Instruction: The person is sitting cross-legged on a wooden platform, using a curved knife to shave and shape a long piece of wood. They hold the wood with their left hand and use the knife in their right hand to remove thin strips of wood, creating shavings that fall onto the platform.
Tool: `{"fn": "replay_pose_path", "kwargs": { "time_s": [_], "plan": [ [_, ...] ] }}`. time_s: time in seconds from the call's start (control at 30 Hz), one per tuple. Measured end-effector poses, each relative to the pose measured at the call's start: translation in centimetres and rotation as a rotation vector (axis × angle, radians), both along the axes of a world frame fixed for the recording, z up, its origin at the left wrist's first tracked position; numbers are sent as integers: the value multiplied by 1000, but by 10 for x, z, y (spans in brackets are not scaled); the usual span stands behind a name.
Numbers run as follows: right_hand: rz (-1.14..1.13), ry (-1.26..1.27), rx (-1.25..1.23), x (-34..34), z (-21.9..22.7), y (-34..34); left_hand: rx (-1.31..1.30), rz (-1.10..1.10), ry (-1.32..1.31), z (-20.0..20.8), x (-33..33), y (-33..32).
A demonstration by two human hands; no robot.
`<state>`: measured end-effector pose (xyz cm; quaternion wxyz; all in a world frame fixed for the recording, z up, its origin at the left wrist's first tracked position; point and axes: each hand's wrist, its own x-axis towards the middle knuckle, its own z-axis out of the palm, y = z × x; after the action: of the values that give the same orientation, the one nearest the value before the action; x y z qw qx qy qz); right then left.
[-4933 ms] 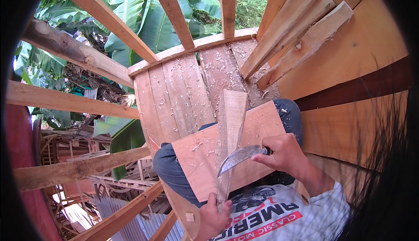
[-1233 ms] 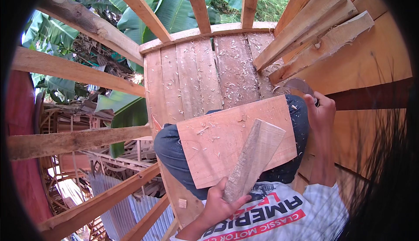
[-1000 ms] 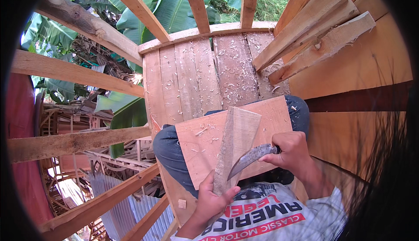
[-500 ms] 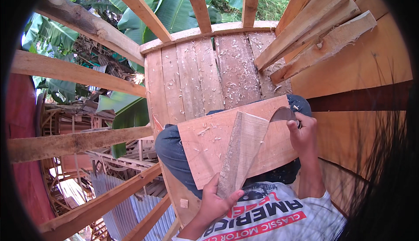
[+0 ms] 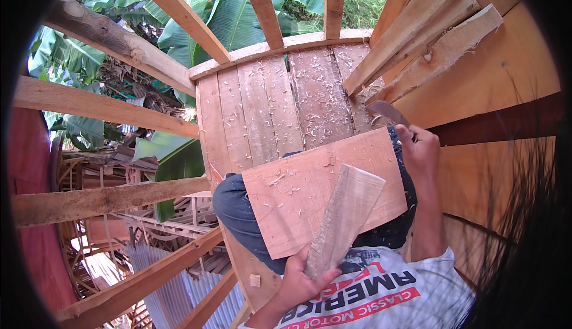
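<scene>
My left hand (image 5: 302,281) grips the lower end of a tapered piece of wood (image 5: 347,219), fingers and thumb on either side of it. That piece leans over a flat reddish board (image 5: 275,201) lying across my lap, its broad end pointing away from me. At the right, past the board's far corner, my right hand (image 5: 420,150) is closed round a knife (image 5: 387,112) with a curved blade. The handle is mostly covered by the fingers. Blade and wood are apart.
Pale shavings (image 5: 322,99) litter the plank floor (image 5: 250,114). Rough wooden offcuts (image 5: 411,37) lean at the far right, close to the knife. Slanting wooden bars (image 5: 113,105) stand along the left and far sides. A small wood block (image 5: 255,281) lies near my left forearm.
My right hand has carried the knife up and away from the wood, beyond the board's far edge. The wood piece in my left hand has shifted slightly right and tilted more to the right.
</scene>
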<state>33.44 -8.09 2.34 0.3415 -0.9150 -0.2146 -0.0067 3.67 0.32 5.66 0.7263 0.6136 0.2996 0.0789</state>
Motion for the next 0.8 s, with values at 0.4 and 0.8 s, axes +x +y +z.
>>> {"fn": "replay_pose_path", "kwargs": {
  "time_s": [0.4, 0.8],
  "plan": [
    [533, 458, 144, -79, -10, -4, -447, 237, 28, 1, 3, 19],
    [463, 1344, 637, -110, -2, 16, -542, -17, -30, 0, 7, 34]
  ]
}}
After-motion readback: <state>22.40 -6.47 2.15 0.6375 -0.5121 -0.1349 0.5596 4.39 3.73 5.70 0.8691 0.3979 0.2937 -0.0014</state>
